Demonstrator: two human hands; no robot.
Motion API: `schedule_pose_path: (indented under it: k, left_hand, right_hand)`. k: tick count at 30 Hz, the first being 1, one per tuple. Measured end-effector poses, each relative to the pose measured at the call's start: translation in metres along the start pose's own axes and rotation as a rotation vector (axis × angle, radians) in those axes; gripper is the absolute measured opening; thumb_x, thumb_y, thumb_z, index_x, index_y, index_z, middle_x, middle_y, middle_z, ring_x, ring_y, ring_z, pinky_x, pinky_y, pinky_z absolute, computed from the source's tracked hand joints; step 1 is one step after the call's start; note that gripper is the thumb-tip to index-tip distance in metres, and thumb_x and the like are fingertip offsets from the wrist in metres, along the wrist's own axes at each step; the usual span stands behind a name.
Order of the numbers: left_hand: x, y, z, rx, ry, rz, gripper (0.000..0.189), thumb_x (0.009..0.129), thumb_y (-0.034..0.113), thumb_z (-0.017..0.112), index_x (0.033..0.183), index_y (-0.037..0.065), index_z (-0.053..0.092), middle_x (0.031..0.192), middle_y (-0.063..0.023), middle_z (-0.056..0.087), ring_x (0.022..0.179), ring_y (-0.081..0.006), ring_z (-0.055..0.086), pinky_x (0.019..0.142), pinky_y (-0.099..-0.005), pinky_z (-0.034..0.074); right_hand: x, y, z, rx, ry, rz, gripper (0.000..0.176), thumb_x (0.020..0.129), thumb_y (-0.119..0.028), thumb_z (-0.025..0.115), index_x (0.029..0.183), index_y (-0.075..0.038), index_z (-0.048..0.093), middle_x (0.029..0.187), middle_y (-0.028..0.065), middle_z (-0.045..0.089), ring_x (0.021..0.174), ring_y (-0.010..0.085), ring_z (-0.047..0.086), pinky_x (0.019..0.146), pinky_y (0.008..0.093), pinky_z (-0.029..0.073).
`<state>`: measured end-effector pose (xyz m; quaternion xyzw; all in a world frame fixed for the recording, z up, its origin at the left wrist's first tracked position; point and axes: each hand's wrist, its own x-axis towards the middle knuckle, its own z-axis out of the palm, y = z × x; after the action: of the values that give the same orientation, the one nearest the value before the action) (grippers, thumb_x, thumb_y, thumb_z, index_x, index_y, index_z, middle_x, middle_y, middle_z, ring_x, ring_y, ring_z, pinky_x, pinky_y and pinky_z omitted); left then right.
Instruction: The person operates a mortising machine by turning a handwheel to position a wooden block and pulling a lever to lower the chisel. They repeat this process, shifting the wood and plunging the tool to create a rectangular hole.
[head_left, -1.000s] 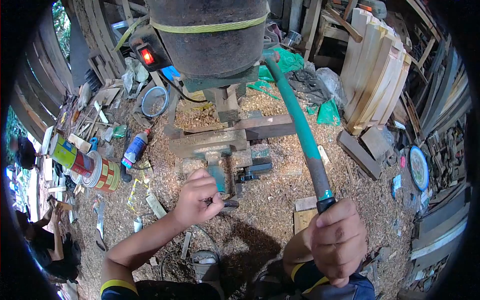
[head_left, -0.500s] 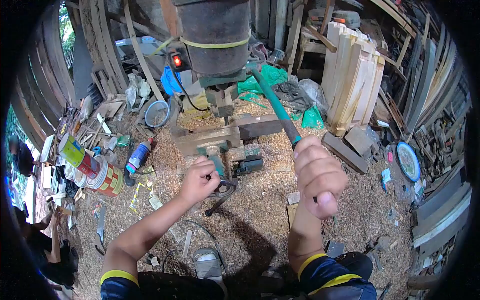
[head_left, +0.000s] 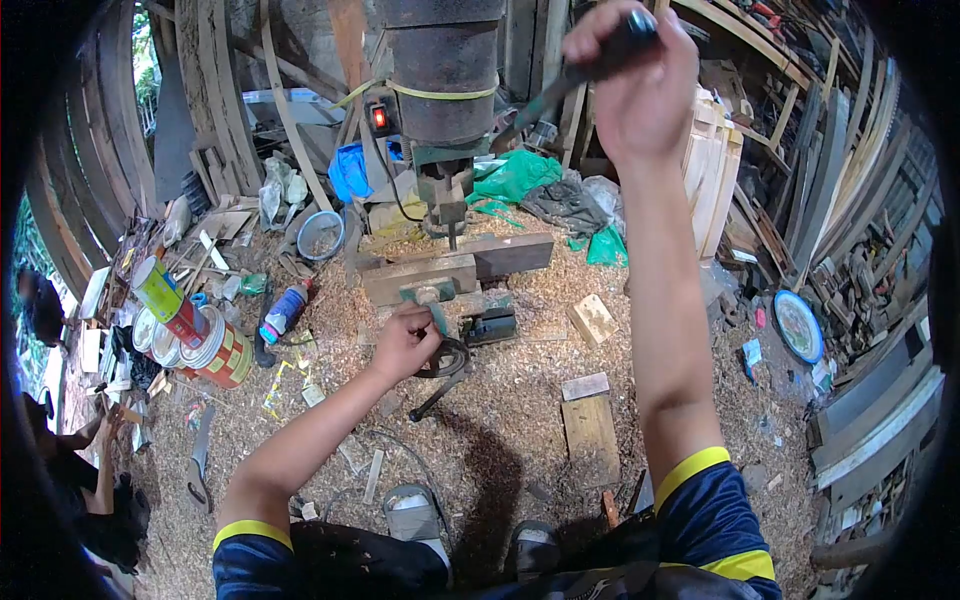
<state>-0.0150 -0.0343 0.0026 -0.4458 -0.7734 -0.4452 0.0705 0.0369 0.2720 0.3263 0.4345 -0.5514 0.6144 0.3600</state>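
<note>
Head view, looking down into a woodworking shed. The floor (head_left: 500,440) is covered in sawdust and shavings and scattered with offcuts. Planks and timber lean along the walls. A stack of pale boards (head_left: 715,170) stands at right, with green plastic bags (head_left: 515,175) behind the machine. At left lie several paint cans (head_left: 215,350) and a bottle (head_left: 283,312). A round blue-rimmed plate (head_left: 798,325) lies at far right. A second person (head_left: 90,480) crouches at the left edge.

In the centre stands a drilling machine (head_left: 443,70) with a dark cylindrical body bound by a yellow strap and a lit red switch (head_left: 379,117). Its bit points down at a wooden block (head_left: 420,278) clamped below, and a darker beam (head_left: 510,255) lies just behind the block.

The lever (head_left: 535,100) is a teal shaft with a black grip. It runs up and to the right from the machine's side. The right hand (head_left: 630,75) is raised high with its fingers wrapped tightly round the grip. The left hand (head_left: 403,343) is low in front of the block, with its fingers curled closed on the handwheel (head_left: 448,358) of the clamp.
</note>
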Motion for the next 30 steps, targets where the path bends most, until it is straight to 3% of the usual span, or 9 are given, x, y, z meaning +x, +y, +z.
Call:
schedule_pose_path:
  k: [2, 3, 10, 12, 14, 16, 20, 24, 30]
  left_hand:
    - [-0.001, 0.001, 0.000, 0.017, 0.003, 0.021, 0.013, 0.085, 0.008, 0.065, 0.076, -0.002, 0.064, 0.078, -0.0158, 0.062, 0.081, -0.0346, 0.058, 0.074, -0.0441, 0.049]
    - [0.000, 0.006, 0.000, 0.030, 0.017, -0.010, 0.014, 0.085, 0.009, 0.065, 0.077, -0.002, 0.064, 0.077, -0.0163, 0.062, 0.082, -0.0354, 0.058, 0.074, -0.0442, 0.049]
    - [0.001, 0.011, 0.001, 0.098, 0.060, 0.028, 0.019, 0.087, 0.010, 0.066, 0.073, -0.001, 0.057, 0.074, -0.0160, 0.058, 0.077, -0.0373, 0.055, 0.071, -0.0463, 0.046]
    - [0.001, 0.012, 0.002, 0.098, 0.106, 0.080, 0.021, 0.088, 0.010, 0.068, 0.073, -0.001, 0.057, 0.073, -0.0150, 0.057, 0.076, -0.0363, 0.055, 0.071, -0.0456, 0.046]
    - [0.000, 0.013, -0.001, 0.102, 0.074, 0.064, 0.021, 0.090, 0.011, 0.068, 0.076, 0.000, 0.058, 0.076, -0.0146, 0.057, 0.078, -0.0363, 0.055, 0.073, -0.0453, 0.046]
    - [-0.003, 0.013, -0.006, 0.102, 0.046, 0.050, 0.020, 0.091, 0.012, 0.068, 0.078, 0.000, 0.059, 0.080, -0.0142, 0.058, 0.081, -0.0363, 0.055, 0.075, -0.0451, 0.046]
    - [-0.037, 0.017, -0.013, 0.121, 0.170, 0.165, 0.019, 0.100, 0.019, 0.059, 0.098, 0.000, 0.059, 0.097, -0.0169, 0.057, 0.094, -0.0362, 0.054, 0.088, -0.0470, 0.043]
    - [-0.104, -0.023, 0.003, 0.155, 0.485, 0.042, 0.026, 0.106, 0.023, 0.047, 0.106, -0.001, 0.054, 0.104, -0.0187, 0.054, 0.101, -0.0352, 0.052, 0.094, -0.0486, 0.041]
    - [-0.147, -0.081, 0.060, 0.118, 0.361, -0.317, 0.019, 0.106, 0.017, 0.039, 0.101, 0.001, 0.049, 0.097, -0.0165, 0.047, 0.093, -0.0302, 0.048, 0.092, -0.0418, 0.041]
  right_hand:
    - [0.020, -0.003, 0.051, 0.184, 0.428, 0.034, 0.039, 0.108, -0.035, 0.041, 0.104, -0.003, 0.064, 0.084, 0.0069, 0.065, 0.080, 0.0188, 0.063, 0.075, 0.0318, 0.050]
    - [0.026, 0.015, 0.018, 0.159, 0.175, 0.037, 0.045, 0.110, -0.038, 0.042, 0.130, -0.001, 0.059, 0.109, 0.0092, 0.069, 0.106, 0.0215, 0.064, 0.095, 0.0349, 0.048]
    - [0.035, 0.081, -0.006, 0.018, 0.506, 0.167, 0.048, 0.108, -0.044, 0.045, 0.133, -0.006, 0.061, 0.118, 0.0127, 0.070, 0.116, 0.0219, 0.063, 0.107, 0.0380, 0.043]
    - [0.016, 0.087, -0.002, -0.006, 0.492, 0.134, 0.040, 0.106, -0.044, 0.049, 0.113, -0.010, 0.067, 0.099, 0.0078, 0.071, 0.098, 0.0187, 0.067, 0.095, 0.0359, 0.050]
    - [-0.022, 0.086, 0.020, -0.145, 0.549, 0.108, 0.059, 0.109, -0.050, 0.037, 0.131, -0.001, 0.062, 0.123, 0.0166, 0.070, 0.120, 0.0310, 0.062, 0.112, 0.0454, 0.040]
    - [-0.088, 0.082, 0.032, -0.203, 0.442, 0.288, 0.061, 0.110, -0.048, 0.040, 0.146, -0.001, 0.054, 0.141, 0.0145, 0.066, 0.137, 0.0288, 0.056, 0.121, 0.0453, 0.034]
    - [-0.256, 0.095, 0.095, -0.421, 0.335, 0.640, 0.027, 0.110, -0.023, 0.050, 0.117, -0.003, 0.066, 0.112, 0.0082, 0.067, 0.111, 0.0217, 0.062, 0.102, 0.0370, 0.047]
    - [-0.352, 0.110, 0.145, -0.652, 0.041, 0.604, 0.028, 0.106, -0.021, 0.053, 0.121, 0.001, 0.059, 0.120, 0.0176, 0.062, 0.118, 0.0343, 0.060, 0.106, 0.0440, 0.046]
    - [-0.383, 0.126, 0.169, -0.715, 0.212, 0.607, 0.031, 0.108, -0.027, 0.054, 0.116, 0.002, 0.053, 0.111, 0.0218, 0.057, 0.109, 0.0409, 0.057, 0.100, 0.0471, 0.045]
